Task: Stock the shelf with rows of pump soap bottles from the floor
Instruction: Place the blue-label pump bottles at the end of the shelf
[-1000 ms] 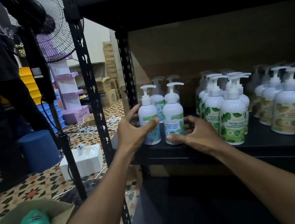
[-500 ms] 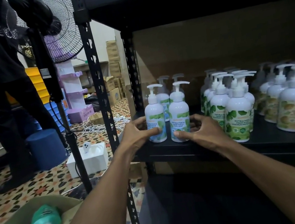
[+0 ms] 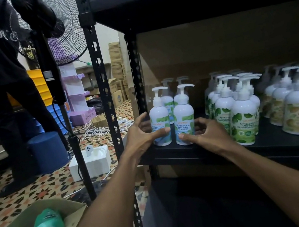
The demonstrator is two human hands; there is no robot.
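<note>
Squaring up two Cool Mint hand wash bottles at the shelf [image 3: 191,151] front, my left hand [image 3: 138,135] cups the left bottle [image 3: 159,120] and my right hand [image 3: 206,135] fingers the right bottle [image 3: 184,121]. Green-label rows [image 3: 241,115] fill the middle; this row looks barely begun.

Dim room with a patterned tile floor [image 3: 6,200]. A standing fan [image 3: 61,28], stacked cardboard boxes [image 3: 116,63] against a pale wall [image 3: 107,34], and white cables [image 3: 96,131] on the floor.
</note>
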